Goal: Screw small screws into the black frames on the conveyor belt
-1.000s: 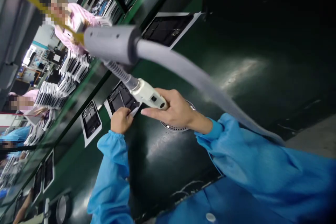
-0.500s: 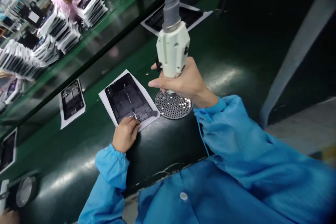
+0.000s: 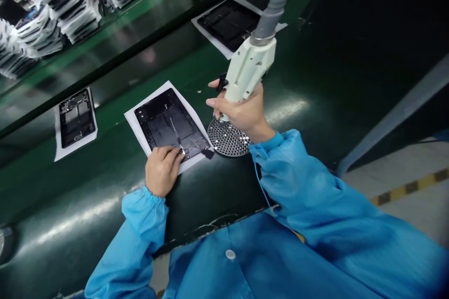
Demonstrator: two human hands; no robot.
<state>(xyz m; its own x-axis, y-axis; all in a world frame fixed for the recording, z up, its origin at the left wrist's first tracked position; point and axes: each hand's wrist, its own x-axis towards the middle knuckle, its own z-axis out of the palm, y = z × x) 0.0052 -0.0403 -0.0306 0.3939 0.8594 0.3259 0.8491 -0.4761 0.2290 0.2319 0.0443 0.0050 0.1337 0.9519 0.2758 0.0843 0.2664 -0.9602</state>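
My right hand (image 3: 247, 114) is wrapped round the pale handle of a handheld tool (image 3: 250, 67) with a grey corrugated hose at its top. Below that hand is a round metal disc (image 3: 229, 138) full of small holes; whether the tool is joined to it is hidden. Left of the disc, an opened black tablet housing (image 3: 168, 124) lies on a white sheet (image 3: 130, 113). My left hand (image 3: 163, 168) rests at the housing's near edge, fingers pinched together by a small shiny part (image 3: 181, 151). What they hold, if anything, is too small to name.
Another black housing (image 3: 77, 119) lies on its sheet to the left, and one (image 3: 228, 23) lies at the back. Stacks of sheeted parts (image 3: 72, 2) stand on the shelf beyond the green bench (image 3: 87, 182). A grey bar (image 3: 393, 117) slants at the right.
The tool has tilted, its hose end swinging to the right. My left hand stays at the housing's near edge, its fingers slightly shifted. The view has moved too.
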